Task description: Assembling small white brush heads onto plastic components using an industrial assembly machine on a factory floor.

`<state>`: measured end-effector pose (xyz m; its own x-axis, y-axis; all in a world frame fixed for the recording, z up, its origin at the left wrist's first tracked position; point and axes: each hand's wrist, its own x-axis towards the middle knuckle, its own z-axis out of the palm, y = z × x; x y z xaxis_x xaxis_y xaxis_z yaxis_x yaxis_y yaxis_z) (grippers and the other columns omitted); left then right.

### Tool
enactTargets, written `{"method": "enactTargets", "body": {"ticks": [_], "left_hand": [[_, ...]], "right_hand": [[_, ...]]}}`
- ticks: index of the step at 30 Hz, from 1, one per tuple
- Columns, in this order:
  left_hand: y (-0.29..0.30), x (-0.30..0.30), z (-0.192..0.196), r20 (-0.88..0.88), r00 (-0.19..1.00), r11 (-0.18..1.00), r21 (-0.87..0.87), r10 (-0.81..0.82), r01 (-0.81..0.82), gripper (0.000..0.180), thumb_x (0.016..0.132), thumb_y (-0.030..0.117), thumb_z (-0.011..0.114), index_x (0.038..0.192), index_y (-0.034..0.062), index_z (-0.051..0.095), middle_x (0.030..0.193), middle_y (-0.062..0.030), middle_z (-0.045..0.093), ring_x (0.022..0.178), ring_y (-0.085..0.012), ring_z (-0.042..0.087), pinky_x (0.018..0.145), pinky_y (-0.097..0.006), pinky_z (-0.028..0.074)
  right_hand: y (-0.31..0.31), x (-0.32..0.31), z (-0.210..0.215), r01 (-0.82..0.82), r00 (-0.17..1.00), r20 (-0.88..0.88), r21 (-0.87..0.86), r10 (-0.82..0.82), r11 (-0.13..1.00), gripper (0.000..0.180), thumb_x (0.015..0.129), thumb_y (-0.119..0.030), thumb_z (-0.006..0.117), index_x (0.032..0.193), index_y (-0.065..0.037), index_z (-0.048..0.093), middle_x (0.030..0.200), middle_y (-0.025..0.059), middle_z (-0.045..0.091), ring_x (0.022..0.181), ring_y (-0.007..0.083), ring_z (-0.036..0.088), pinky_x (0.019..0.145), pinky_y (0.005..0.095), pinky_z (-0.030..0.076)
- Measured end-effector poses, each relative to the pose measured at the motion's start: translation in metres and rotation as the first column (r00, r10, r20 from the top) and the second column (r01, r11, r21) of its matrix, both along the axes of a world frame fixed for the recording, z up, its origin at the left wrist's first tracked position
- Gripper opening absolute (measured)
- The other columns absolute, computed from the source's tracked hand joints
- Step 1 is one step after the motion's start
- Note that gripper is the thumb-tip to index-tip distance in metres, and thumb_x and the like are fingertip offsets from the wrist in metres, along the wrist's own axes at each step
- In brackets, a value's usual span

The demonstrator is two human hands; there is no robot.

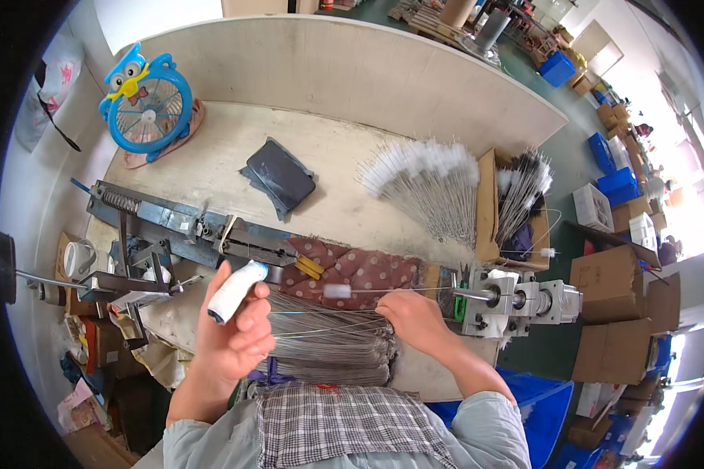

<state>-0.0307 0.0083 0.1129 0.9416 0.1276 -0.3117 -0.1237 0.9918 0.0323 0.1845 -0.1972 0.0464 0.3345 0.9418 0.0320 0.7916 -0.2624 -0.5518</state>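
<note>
My left hand [242,336] is closed round a white, wrapped, handle-like piece [239,291] with a dark lower end and a bluish upper end; its exact kind is unclear. My right hand [418,319] has its fingers pinched together at the right end of a bundle of thin metal wires [332,348], seemingly on a thin wire. Just beyond it, a small brush with a white bristle head [338,291] stretches along a wire toward the clamp machine [485,295] on the right. A dotted brown pad [367,270] lies beneath the brush.
A metal rail fixture [188,227] with a spring crosses the left side, near yellow-handled pliers [309,267]. White-tipped brushes [438,187] fan out beside a cardboard box [487,211]. Behind are a dark pouch [283,178] and a blue fan [148,113]. A blue bin [543,406] stands lower right.
</note>
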Motion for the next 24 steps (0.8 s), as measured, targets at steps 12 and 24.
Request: {"method": "enactTargets", "body": {"ticks": [12, 24], "left_hand": [[-0.078, 0.116, -0.027, -0.042, 0.999, -0.285, 0.958, -0.026, 0.033, 0.020, 0.088, 0.017, 0.059, 0.101, 0.0022, 0.061, 0.089, -0.0125, 0.064, 0.069, -0.0198, 0.063, 0.061, -0.033, 0.051], [-0.079, 0.227, -0.082, -0.096, 0.991, -0.958, 0.260, 0.099, 0.121, 0.009, 0.070, 0.012, 0.062, 0.073, 0.0093, 0.054, 0.079, -0.0054, 0.054, 0.072, -0.0238, 0.063, 0.061, -0.038, 0.048]], "right_hand": [[-0.022, -0.001, 0.002, -0.010, 0.999, 0.053, -0.074, 0.014, 0.997, 0.012, 0.082, -0.013, 0.058, 0.091, -0.010, 0.064, 0.084, 0.0098, 0.064, 0.080, 0.0288, 0.062, 0.063, 0.0411, 0.050], [-0.046, -0.001, -0.006, -0.041, 0.988, 0.153, 0.047, 0.033, 0.998, 0.020, 0.076, -0.006, 0.055, 0.094, -0.008, 0.062, 0.083, 0.0071, 0.056, 0.072, 0.0246, 0.063, 0.061, 0.0363, 0.052]]}}
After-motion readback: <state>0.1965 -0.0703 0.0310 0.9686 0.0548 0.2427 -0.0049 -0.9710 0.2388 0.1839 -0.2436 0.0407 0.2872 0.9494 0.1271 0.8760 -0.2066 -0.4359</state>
